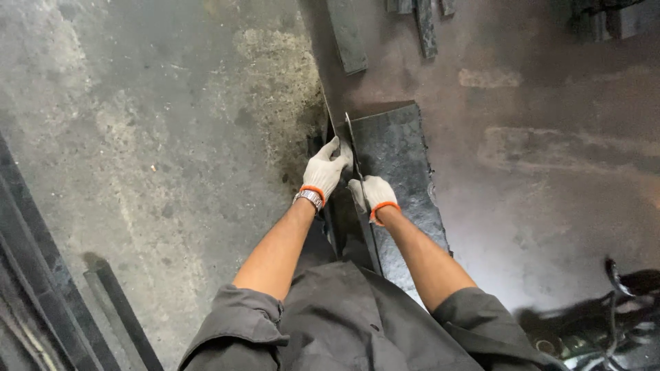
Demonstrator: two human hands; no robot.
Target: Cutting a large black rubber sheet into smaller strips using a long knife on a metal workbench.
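The near end of the upright metal sheet (357, 206) disappears behind the grey jacket (344, 323). The left hand (324, 172) covers part of its top edge, and its fingertips curl out of sight. Dark bars (385, 27) at the top and a black tool (619, 309) at the lower right are cut by the frame.

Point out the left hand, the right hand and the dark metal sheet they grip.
left hand (325, 172), head view, back of the glove
right hand (373, 193), head view, back of the glove
metal sheet (399, 158), head view, flat face
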